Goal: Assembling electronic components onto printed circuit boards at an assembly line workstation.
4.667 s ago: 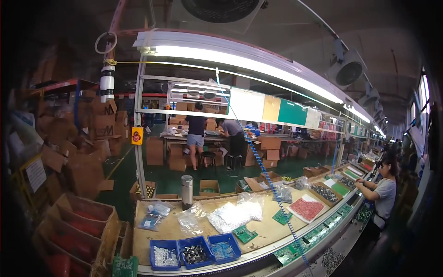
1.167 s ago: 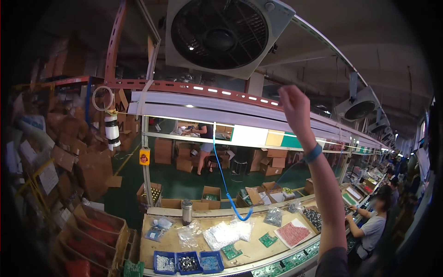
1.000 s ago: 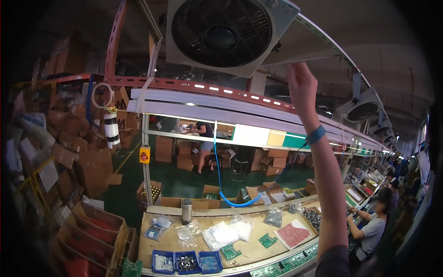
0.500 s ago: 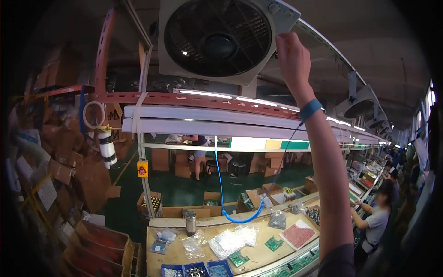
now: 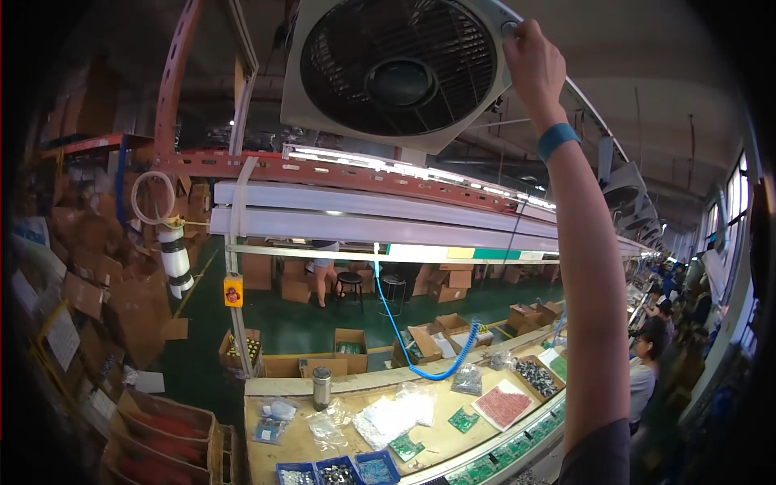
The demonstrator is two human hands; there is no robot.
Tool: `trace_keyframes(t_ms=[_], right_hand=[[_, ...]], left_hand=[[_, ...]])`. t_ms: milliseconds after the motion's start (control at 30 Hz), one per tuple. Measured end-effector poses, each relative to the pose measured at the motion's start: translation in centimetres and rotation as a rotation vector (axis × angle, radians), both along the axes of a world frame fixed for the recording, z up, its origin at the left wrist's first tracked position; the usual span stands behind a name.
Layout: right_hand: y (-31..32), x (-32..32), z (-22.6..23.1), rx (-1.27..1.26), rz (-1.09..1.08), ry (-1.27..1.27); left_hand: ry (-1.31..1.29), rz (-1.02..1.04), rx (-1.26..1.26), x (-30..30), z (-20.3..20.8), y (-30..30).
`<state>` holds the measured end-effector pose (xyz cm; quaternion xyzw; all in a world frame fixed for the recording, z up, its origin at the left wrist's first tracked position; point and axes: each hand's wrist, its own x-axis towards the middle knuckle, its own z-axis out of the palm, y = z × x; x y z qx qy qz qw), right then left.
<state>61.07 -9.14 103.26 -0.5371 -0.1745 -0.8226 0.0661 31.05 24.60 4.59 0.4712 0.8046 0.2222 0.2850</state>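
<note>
My right hand (image 5: 536, 69) is raised high at the upper right, its fingers closed around a small round knob (image 5: 508, 29) at the corner of a box fan (image 5: 364, 133). The fan is pale, with a dark round grille, and hangs above the bench. A blue wrist strap (image 5: 558, 141) circles my right wrist. A blue coiled cord (image 5: 440, 375) hangs in a loop over the bench. My left hand is out of the picture.
On the workbench (image 5: 271, 465) below lie green circuit boards (image 5: 406, 447), blue parts bins (image 5: 377, 467), clear bags (image 5: 327, 428) and a metal flask (image 5: 322, 388). A lamp rail (image 5: 388, 222) crosses in front. Cardboard boxes (image 5: 133, 311) pile up at left. A co-worker (image 5: 644, 376) sits at right.
My right hand has moved up and to the right, from beside the fan's edge below the knob onto the knob. The view has shifted, and the blue cord has swung right.
</note>
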Motion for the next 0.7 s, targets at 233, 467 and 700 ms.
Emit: trace_keyframes(t_ms=[233,467,700], right_hand=[[-1.5,0.7,-3.1,0.064,0.143,0.126],[-4.1,4.3,-6.6,0.024,0.277,0.115],[-4.5,7.0,-10.4,-0.131,0.301,0.130]], left_hand=[[-0.044,0.017,-0.023,0.9,0.0,0.3],[-0.098,0.017,-0.032,3.0,0.3,1.6],[-0.126,0.044,-0.040,2.2,0.1,3.4]])
